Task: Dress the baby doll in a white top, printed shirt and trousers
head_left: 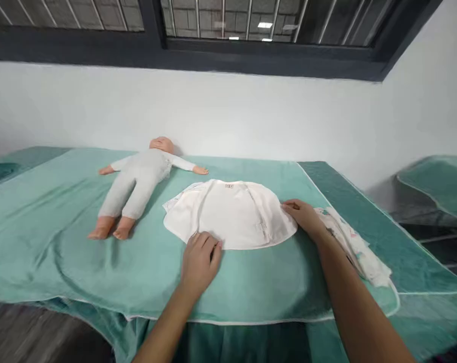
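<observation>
A white baby garment lies spread flat on the green blanket, a small label at its neck. My left hand rests at the garment's near edge, fingers curled down and pinching the hem. My right hand presses on the garment's right edge, fingers closed on the fabric. A baby doll in a pale grey suit lies on its back to the left of the garment, arms out, head toward the wall.
A crumpled patterned white cloth lies under my right forearm near the table's right side. A darker green cover runs along the right. A white wall and dark window frame stand behind. Another green-covered surface is at far right.
</observation>
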Available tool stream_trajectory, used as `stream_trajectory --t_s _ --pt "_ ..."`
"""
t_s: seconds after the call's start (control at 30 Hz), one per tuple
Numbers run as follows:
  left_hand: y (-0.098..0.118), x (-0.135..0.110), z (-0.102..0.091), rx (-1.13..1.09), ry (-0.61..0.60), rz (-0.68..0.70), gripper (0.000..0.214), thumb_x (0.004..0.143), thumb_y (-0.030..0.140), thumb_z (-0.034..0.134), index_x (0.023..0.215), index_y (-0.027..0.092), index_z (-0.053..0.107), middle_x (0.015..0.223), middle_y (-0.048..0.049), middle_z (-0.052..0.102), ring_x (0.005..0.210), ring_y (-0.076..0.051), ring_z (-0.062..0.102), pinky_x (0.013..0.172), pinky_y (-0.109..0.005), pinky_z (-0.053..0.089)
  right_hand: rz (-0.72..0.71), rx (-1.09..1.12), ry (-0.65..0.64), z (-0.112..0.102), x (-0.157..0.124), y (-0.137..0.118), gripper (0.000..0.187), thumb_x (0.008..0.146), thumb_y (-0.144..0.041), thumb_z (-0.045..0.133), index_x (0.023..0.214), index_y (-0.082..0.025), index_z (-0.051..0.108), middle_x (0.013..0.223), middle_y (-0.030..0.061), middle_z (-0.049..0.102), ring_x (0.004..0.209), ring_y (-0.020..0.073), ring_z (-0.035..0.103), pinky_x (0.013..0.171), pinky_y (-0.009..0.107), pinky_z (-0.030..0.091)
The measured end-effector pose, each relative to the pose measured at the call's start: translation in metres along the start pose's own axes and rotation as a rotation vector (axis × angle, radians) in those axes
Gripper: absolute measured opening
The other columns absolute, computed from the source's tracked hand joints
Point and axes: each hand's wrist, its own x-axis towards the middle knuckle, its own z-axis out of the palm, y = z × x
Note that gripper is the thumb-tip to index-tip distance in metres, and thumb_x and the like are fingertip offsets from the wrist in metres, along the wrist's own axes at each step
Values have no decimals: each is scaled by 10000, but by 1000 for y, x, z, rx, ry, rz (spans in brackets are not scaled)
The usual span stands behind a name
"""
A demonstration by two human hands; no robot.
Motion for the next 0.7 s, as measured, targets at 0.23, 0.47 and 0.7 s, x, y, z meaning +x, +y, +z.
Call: stream_trajectory --t_s 0.23,0.47,0.7 --pt "0 -2 6 25 58 -40 214 994 195 500 782 205 526 755 -33 581 771 -202 519 776 -373 436 -25 311 -205 -7 2 16 453 801 -499 686 1104 -164 718 817 64 736 685 188 616 589 284 460" --pt "0 -4 7 20 79 -67 223 992 183 502 770 209 502 748 -32 579 753 -198 516 754 -362 434 -67 412 -239 -3 -3 20 572 719 -514 801 1159 -167 688 731 -18 641 566 108 486 483 221 335" --pt "-3 -7 9 29 120 -61 179 984 182 528 806 206 532 789 -35 617 784 -199 547 809 -375 455 -90 586 340 9 9 32 378 711 -432 733 982 -175 677 878 29 700 719 143 581 664 270 472"
